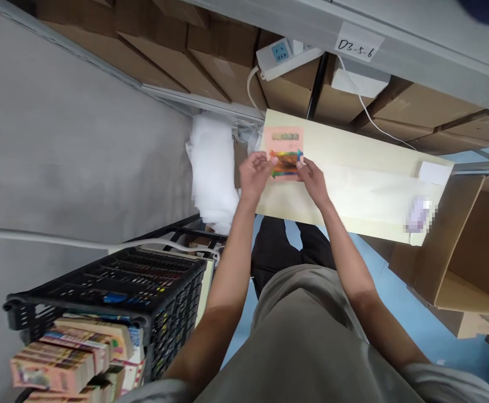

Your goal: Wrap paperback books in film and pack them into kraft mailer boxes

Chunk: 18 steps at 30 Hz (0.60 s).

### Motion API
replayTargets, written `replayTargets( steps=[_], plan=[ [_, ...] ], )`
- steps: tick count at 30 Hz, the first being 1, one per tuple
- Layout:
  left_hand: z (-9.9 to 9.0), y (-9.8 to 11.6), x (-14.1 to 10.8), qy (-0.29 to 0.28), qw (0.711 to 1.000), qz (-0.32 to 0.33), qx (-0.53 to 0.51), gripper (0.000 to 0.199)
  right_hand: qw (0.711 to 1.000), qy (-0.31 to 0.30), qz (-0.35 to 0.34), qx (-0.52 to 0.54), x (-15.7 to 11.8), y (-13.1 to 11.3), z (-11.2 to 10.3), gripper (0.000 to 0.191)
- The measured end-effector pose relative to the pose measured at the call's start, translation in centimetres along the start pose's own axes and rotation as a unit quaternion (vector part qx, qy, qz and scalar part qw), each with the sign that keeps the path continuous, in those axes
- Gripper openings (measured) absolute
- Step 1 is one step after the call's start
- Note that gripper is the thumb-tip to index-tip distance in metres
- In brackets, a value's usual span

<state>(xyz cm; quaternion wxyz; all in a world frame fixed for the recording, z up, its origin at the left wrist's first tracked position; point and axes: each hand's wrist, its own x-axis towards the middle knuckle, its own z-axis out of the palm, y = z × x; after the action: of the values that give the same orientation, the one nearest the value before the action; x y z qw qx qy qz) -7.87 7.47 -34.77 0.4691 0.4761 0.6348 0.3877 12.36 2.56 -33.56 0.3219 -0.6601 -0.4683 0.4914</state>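
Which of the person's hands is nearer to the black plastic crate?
Left. The left hand, at the left edge of the pink-covered book, is forward and right of the black plastic crate; the right hand, at the opposite edge, is farther right.

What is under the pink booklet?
Below the pink booklet, held by the left hand and right hand, is the cream table; the patch the booklet covers can't be seen, nor whether they touch.
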Motion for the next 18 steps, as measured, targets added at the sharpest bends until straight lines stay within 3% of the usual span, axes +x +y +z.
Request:
replayTargets(
  steps=[3, 6, 8, 12, 18],
  plan=[
    [1.3, -1.7, -4.4, -0.065, 0.995, -0.076, -0.022, 0.038, 0.998, 0.021, 0.042, -0.047, -2.5, 0.6, -0.5, 0.048],
    [2.5, -3.7, -6.6, -0.06, 0.99, -0.129, 0.007, 0.026, 0.986, 0.012, 0.101, -0.134, -4.3, 2.3, 0.0, 0.029],
    [2.6, -5.0, -6.7, -0.054, 0.986, -0.151, 0.036, 0.018, 0.979, -0.001, 0.119, -0.168, -4.7, 3.5, 0.9, 0.021],
    [2.2, -6.8, -6.1, -0.051, 0.983, -0.153, 0.092, 0.011, 0.974, 0.022, 0.114, -0.194, -4.3, 5.0, 3.0, 0.022],
    [2.0, -7.0, -6.7, -0.024, 0.98, -0.109, 0.165, 0.016, 0.966, 0.051, 0.117, -0.226, -3.9, 5.4, 4.7, 0.018]
  ],
)
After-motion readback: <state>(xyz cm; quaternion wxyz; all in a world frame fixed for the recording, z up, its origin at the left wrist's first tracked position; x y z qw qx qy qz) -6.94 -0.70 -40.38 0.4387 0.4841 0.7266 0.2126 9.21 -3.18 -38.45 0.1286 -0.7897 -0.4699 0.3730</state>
